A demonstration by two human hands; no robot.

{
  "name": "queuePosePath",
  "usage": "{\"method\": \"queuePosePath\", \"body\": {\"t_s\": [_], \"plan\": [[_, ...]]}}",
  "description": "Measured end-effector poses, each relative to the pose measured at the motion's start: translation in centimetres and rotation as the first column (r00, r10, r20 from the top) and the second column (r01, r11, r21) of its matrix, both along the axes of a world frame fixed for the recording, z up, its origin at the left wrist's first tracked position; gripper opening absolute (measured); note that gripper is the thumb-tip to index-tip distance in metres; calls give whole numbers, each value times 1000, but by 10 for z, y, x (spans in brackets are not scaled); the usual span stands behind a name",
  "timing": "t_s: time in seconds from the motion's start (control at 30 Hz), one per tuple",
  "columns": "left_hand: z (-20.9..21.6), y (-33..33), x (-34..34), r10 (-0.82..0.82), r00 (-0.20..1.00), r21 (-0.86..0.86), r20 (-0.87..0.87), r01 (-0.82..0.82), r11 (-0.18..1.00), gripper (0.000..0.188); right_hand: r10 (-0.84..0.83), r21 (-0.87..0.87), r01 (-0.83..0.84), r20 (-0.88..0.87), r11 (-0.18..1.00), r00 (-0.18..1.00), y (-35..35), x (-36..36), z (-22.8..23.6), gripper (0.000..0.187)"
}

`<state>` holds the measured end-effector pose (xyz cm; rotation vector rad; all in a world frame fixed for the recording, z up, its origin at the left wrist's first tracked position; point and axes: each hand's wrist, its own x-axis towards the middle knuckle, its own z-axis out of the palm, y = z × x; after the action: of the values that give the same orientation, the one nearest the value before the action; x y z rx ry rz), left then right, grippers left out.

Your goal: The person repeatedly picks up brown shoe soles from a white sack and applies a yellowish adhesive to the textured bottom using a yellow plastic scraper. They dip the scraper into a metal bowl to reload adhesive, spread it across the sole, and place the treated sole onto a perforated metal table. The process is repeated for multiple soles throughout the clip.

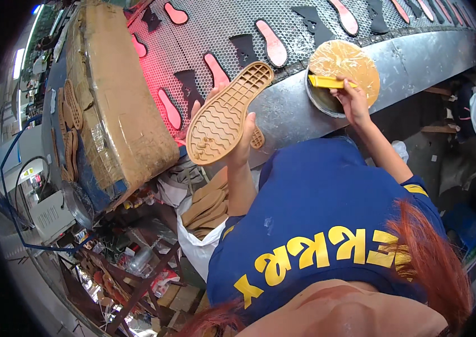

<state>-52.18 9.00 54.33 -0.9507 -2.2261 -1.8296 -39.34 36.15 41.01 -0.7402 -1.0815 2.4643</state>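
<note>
My left hand (242, 147) is closed around a tan shoe sole (221, 115), tilted with its grooved tread facing up. Its thumb lies along the sole's right edge, and fingertips show behind the left edge. In my right hand (353, 103) is a flat yellow tool (325, 82), pinched between thumb and fingers; its working end cannot be made out. The tool is over a round metal tub (334, 112), partly covered by a round amber lid (356, 64) with a crinkled surface. Behind the held sole, a small part of another tan sole (257, 138) shows on the metal ledge.
A mesh conveyor (299, 50) carries pink insoles (271, 44) and black cut pieces (243, 49). A metal ledge (412, 59) borders it. At left stands a large cardboard-covered block (128, 95), with more soles (72, 106) beyond. A white sack (193, 238) of tan soles sits below my left arm.
</note>
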Motion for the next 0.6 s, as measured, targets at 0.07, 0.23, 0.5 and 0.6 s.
{"method": "queuePosePath", "body": {"t_s": [0.07,0.23,0.5,0.6], "plan": [[2,4,1,21,999,-3,-45,-22,1000,64,-37,18,39,-115,999,993,-13,-11,54,24],[10,8,7,67,987,-99,-143,-81,992,65,137,539,94,-373,837,918,-54,-33,144,21],[34,11,18,49,983,-341,-179,-109,934,73,123,879,212,-289,427,949,-70,-54,154,18],[32,11,20,58,988,-232,-147,-91,968,76,126,887,206,-280,414,952,-75,-56,157,18]]}}
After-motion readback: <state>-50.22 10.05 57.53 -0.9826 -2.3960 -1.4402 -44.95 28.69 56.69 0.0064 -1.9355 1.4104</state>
